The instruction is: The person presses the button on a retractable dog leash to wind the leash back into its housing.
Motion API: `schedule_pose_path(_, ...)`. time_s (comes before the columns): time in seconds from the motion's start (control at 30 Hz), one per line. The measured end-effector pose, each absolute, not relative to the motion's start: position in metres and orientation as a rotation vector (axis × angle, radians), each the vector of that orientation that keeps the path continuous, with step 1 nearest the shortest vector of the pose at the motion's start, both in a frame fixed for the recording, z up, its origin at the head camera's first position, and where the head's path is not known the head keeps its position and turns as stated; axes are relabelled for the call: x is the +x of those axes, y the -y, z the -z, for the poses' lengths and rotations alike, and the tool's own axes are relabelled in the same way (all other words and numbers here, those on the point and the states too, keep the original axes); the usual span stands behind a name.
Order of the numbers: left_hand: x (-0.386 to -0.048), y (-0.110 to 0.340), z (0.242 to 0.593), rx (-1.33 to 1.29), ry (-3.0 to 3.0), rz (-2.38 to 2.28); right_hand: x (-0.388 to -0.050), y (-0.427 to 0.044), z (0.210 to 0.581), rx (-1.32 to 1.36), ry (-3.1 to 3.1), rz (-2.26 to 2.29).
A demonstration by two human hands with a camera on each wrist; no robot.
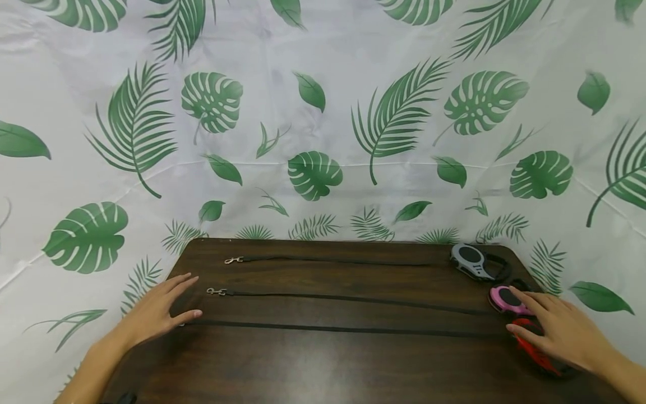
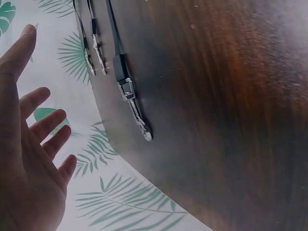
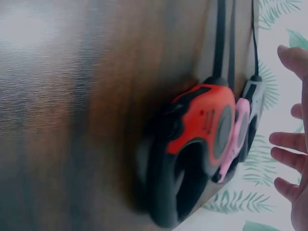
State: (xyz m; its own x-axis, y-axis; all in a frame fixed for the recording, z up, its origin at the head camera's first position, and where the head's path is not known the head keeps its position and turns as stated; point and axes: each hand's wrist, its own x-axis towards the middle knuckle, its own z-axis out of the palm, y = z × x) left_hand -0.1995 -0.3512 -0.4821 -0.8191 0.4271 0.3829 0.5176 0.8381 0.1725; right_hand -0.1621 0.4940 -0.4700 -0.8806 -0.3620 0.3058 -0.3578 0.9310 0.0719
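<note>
The red leash [image 3: 198,120] is the nearest of three, sitting at the right end of a dark wood-grain table [image 1: 303,370], its black handle loop [image 3: 161,190] towards the camera in the right wrist view. Out of its casing runs a flat black strap [image 1: 323,329], straight across to a silver clip [image 2: 137,118] at the table's left side.

And here is the right hand [image 1: 567,331], hovering above the casings, fingers extended and loosely spread, thumb well away from them; the right wrist view shows it apart from the red leash. Over on the other side, the left hand [image 1: 151,308] hangs by the table's left edge, fingers spread, thumb out wide, nearest to that same clip but apart from it in its wrist view.

Just beyond the red one comes the pink leash [image 1: 499,297], partly behind the right hand, its strap drawn out leftward to a metal clip [image 1: 217,292]. Farther still, the grey leash [image 1: 474,262] lies near the back edge, strap out too, clip [image 1: 233,260] at the left. Behind it all, a white cloth [image 1: 272,118] with green leaves.
</note>
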Motion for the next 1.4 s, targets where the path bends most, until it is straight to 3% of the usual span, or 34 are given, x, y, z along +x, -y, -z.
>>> schedule_pose_path(0.73, -0.187, 0.363, 0.503, -0.774, 2.678, 0.485, -0.118, -0.512, 0.491, 0.343, 2.891, 0.061)
schedule_pose_path(1.4, -0.195, 0.366, 0.518, -0.898, 2.639, 0.496, -0.107, -0.52, 0.51, 0.065, 3.146, 0.159)
